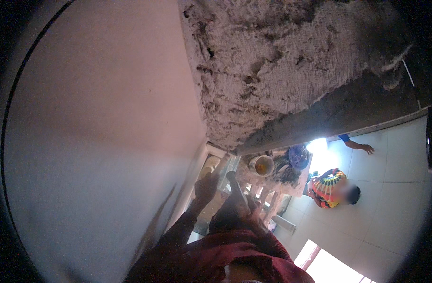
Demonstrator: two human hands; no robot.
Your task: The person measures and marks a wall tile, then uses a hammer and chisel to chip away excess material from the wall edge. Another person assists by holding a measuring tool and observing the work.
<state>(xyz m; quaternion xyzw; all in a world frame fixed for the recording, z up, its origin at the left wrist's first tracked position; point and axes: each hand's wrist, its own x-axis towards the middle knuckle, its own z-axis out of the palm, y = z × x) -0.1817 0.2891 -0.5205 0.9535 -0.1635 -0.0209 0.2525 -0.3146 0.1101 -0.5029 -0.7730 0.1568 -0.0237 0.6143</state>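
Note:
My left hand is raised beside the smooth wall on the left, in shadow. A pale strip-like thing shows just beyond its fingertips; whether the hand grips it or only lies near it is unclear. Lower and to the right, my right hand is bent in front of my chest, its fingers closed round a grey bar-like thing with a rounded far end. The bar's exact kind does not show. Above both hands rises a wall face of rough, pitted mortar, with a darker, smoother band along its lower right.
On a platform beyond my right hand stand a whitish bucket with something orange inside and a purple basin. Down on the tiled floor is a person in a multicoloured shirt. Another person's arm reaches in behind.

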